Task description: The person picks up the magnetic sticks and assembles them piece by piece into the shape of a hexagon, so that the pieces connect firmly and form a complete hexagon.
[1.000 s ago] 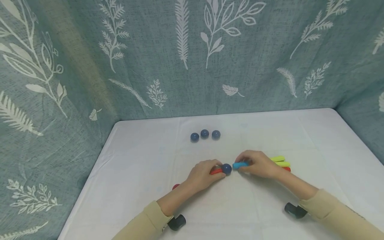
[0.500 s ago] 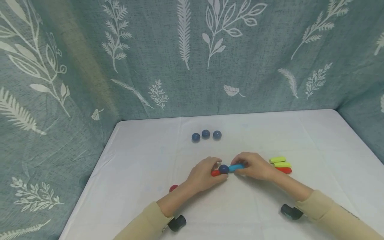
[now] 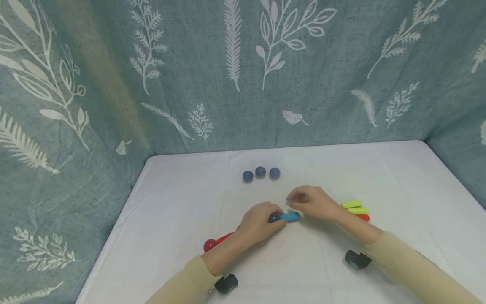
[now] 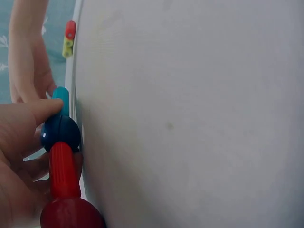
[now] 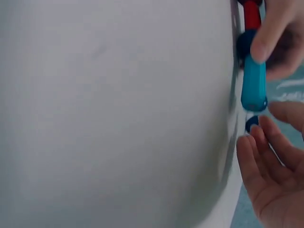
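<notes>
In the head view my left hand (image 3: 262, 221) holds a chain of toy pieces, thumb on a light blue rod (image 3: 290, 217) beside a dark blue ball (image 3: 274, 217). In the left wrist view a ribbed red rod (image 4: 64, 171) joins that ball's other side and ends at a red ball (image 4: 71, 213). Further down the chain, past my wrist, another red ball (image 3: 210, 245) and red rod (image 3: 224, 238) show; the hand hides the middle. My right hand (image 3: 315, 202) is off the light blue rod's free end, fingers loosely bent around nothing.
Three dark blue balls (image 3: 260, 172) lie towards the back of the white table (image 3: 182, 190). Two yellow rods (image 3: 352, 204) and a red rod (image 3: 363, 217) lie by my right forearm. A patterned green curtain (image 3: 243, 118) hangs behind.
My right hand brought the light blue rod against the dark blue ball, then let go and moved off. The chain shifted left, and my left hand's hold moved onto the light blue rod.
</notes>
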The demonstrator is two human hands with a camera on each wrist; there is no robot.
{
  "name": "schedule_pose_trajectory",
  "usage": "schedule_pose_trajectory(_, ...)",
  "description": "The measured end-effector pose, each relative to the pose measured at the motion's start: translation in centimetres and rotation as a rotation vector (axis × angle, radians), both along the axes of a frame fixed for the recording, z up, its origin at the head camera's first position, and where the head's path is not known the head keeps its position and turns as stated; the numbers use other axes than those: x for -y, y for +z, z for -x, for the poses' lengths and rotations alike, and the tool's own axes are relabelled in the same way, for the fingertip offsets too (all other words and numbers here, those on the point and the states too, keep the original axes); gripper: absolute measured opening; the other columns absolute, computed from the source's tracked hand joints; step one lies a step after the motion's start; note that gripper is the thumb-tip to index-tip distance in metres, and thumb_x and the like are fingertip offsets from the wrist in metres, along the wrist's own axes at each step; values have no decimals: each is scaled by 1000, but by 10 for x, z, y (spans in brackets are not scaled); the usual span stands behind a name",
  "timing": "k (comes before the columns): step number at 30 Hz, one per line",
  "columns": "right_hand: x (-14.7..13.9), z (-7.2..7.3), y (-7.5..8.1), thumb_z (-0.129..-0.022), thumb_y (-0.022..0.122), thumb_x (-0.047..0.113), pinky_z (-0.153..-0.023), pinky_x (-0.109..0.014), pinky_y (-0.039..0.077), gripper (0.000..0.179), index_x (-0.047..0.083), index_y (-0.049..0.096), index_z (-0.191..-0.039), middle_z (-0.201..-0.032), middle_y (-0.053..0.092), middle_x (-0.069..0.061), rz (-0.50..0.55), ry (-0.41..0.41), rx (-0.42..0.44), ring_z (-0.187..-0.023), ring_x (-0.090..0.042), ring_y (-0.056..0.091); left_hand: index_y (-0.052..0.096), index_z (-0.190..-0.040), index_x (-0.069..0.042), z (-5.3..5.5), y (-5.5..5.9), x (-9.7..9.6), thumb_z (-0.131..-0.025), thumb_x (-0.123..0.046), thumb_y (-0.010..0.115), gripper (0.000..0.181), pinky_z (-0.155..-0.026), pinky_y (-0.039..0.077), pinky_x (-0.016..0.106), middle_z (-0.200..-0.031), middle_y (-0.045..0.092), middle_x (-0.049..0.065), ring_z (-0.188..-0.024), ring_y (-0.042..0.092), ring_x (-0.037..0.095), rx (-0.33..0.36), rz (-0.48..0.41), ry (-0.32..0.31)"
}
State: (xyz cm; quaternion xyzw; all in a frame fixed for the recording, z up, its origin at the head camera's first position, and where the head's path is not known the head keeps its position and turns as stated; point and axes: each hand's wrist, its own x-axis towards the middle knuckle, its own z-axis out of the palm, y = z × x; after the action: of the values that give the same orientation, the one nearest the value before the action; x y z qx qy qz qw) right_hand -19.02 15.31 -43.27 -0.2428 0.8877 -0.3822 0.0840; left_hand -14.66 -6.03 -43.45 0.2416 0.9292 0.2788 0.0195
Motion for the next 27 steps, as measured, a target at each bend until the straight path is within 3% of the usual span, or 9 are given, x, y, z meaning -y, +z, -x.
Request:
schedule_pose_trajectory(7, 13, 36, 1, -90, 69, 17, -87, -43, 51, 35, 3, 62, -122, -114, 65, -14, 29, -145, -4, -106, -31, 61, 73, -100, -16, -2, 0, 2, -88, -29, 73, 18, -72, 48, 25, -89, 68, -6, -77, 58, 7, -42, 13, 4)
schedule_pose_trajectory(11, 21, 53, -1, -89, 71, 18, -86, -41, 52, 46, 1, 56, -129, -119, 62, -17, 18, -184, 8, -106, -32, 61, 73, -100, -15, -1, 0, 1, -87, -29, 73, 19, -72, 49, 26, -90, 70, -5, -79, 60, 9, -57, 17, 1)
schedule_pose_trajectory(19, 42, 70, -3, -85, 74, 14, -85, -41, 53, 53, -2, 53, -131, -120, 59, -22, -6, -188, -3, -106, -34, 60, 73, -100, -17, -3, -2, 4, -87, -31, 73, 19, -72, 48, 23, -90, 69, -6, -80, 61, 8, -69, 29, -8)
schedule_pose_trajectory(27, 50, 79, -4, -83, 75, 13, -89, -44, 51, 45, 2, 61, -124, -118, 63, -18, -53, -143, -94, -106, -34, 61, 72, -101, -17, -3, -1, 4, -88, -31, 72, 19, -72, 48, 23, -92, 69, -6, -81, 61, 7, -56, 45, -1)
